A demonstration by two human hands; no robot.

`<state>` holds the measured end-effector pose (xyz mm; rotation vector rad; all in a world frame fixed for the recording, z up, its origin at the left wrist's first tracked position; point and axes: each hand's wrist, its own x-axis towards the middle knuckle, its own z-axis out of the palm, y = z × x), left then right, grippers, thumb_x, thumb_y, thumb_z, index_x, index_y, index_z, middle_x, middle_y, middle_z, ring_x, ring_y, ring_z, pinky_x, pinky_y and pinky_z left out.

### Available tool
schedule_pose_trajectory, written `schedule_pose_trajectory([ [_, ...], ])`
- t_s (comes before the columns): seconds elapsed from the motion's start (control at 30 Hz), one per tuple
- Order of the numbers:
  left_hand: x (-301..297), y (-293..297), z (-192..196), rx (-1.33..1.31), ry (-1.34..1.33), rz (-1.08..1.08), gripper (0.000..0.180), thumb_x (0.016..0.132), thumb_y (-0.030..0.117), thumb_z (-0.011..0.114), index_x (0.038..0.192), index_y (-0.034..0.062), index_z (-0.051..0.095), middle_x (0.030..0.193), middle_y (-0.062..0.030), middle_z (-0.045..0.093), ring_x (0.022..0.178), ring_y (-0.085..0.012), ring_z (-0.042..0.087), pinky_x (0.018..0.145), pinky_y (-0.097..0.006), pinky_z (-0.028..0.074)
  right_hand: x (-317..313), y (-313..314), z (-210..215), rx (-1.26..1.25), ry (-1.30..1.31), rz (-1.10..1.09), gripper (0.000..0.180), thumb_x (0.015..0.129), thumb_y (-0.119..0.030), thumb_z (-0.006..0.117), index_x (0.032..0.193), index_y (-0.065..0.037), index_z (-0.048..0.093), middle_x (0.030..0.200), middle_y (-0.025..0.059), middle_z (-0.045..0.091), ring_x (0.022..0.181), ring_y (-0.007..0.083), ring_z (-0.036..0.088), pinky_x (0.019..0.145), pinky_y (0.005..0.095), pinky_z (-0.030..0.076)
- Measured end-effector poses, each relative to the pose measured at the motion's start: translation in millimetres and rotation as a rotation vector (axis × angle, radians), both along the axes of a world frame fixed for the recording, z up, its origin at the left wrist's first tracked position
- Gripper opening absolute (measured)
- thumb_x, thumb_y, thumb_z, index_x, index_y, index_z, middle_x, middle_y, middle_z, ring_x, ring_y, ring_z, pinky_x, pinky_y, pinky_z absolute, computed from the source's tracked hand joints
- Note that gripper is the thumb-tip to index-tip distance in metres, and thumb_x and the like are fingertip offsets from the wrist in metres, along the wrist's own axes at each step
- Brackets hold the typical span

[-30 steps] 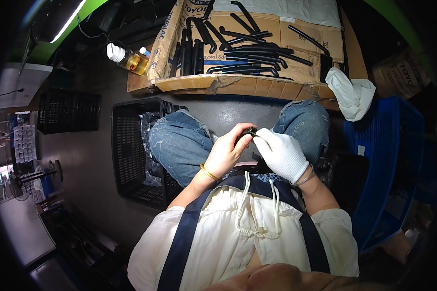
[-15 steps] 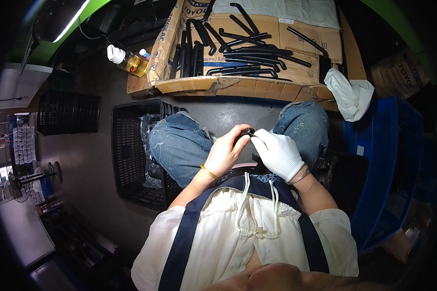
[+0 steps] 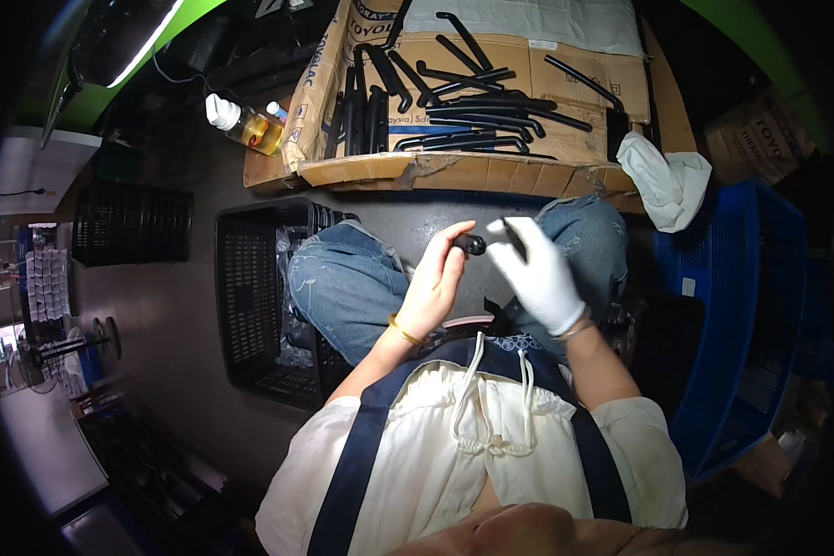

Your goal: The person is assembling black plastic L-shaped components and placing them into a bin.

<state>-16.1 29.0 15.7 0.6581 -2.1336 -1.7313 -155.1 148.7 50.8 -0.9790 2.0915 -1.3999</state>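
My bare left hand point(image 3: 435, 283) wears a gold bangle and grips the end of a short black rubber tube point(image 3: 473, 244) above my lap. My right hand point(image 3: 539, 274), in a white glove, pinches the tube's other end, which its fingers mostly hide. Both hands meet between my knees in blue jeans. Ahead lies a flattened cardboard sheet point(image 3: 361, 169) with several black bent tubes point(image 3: 473, 116) spread over it.
A black plastic crate point(image 3: 250, 296) stands at my left knee. Blue crates point(image 3: 760, 306) sit to my right, with a white cloth point(image 3: 667, 181) at the cardboard's corner. A bottle of yellow liquid point(image 3: 250, 128) stands left of the cardboard. Another black crate point(image 3: 130, 222) lies far left.
Both hands have lifted slightly and shifted forward, and the gloved right fingers have spread more over the tube's end.
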Motion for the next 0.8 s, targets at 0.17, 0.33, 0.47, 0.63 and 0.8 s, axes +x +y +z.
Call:
schedule_pose_trajectory([
  [0.17, -7.7, 6.6, -17.5, 0.543, 0.088, 0.03, 0.038, 0.107, 0.033, 0.032, 0.127, 0.0055, 0.049, 0.117, -0.0063, 0.054, 0.113, -0.0131, 0.049, 0.1, -0.029, 0.036, 19.3, -17.0, -0.3, -0.137, -0.163, 0.005, 0.024, 0.086, -0.014, 0.072, 0.105, -0.002, 0.063, 0.085, 0.0096, 0.068, 0.075, 0.0145, 0.064, 0.066, 0.0276, 0.05],
  [0.33, 7.9, 3.6, -13.8, 0.937, 0.27, -0.178, 0.047, 0.1, 0.043, 0.049, 0.123, 0.0024, 0.052, 0.103, -0.0027, 0.055, 0.088, -0.0122, 0.048, 0.081, -0.026, 0.039, -1.9, -13.6, 18.4, -0.108, -0.166, 0.287, 0.017, 0.087, -0.009, 0.069, 0.1, 0.0, 0.064, 0.084, 0.0062, 0.067, 0.074, 0.0088, 0.061, 0.066, 0.0262, 0.05],
  [0.47, 15.3, -2.0, -8.9, 0.949, 0.279, -0.09, 0.046, 0.094, 0.042, 0.06, 0.119, 0.0034, 0.055, 0.103, -0.002, 0.055, 0.087, -0.0109, 0.048, 0.078, -0.026, 0.04, 6.5, -13.1, 22.7, -0.093, -0.093, 0.311, 0.017, 0.092, -0.01, 0.063, 0.105, 0.0, 0.061, 0.086, 0.0097, 0.068, 0.079, 0.0128, 0.065, 0.069, 0.0274, 0.05],
  [0.63, 8.2, -9.2, -12.5, 0.528, 0.499, -0.014, 0.039, 0.089, 0.04, 0.064, 0.084, 0.0037, 0.051, 0.086, -0.0075, 0.05, 0.079, -0.014, 0.044, 0.075, -0.028, 0.037, 31.8, -5.5, 29.4, -0.126, -0.093, 0.182, 0.012, 0.096, -0.014, 0.055, 0.102, -0.004, 0.06, 0.079, 0.0176, 0.066, 0.074, 0.0352, 0.068, 0.061, 0.0389, 0.052],
  [0.8, 5.3, -8.9, -14.1, 0.367, 0.567, 0.085, 0.044, 0.086, 0.044, 0.067, 0.08, 0.004, 0.051, 0.086, -0.0071, 0.05, 0.077, -0.0147, 0.042, 0.073, -0.028, 0.034, 47.4, -6.5, 32.8, -0.093, -0.014, 0.212, 0.009, 0.094, -0.014, 0.057, 0.097, -0.006, 0.058, 0.076, 0.0176, 0.064, 0.072, 0.0368, 0.067, 0.059, 0.0428, 0.051],
])
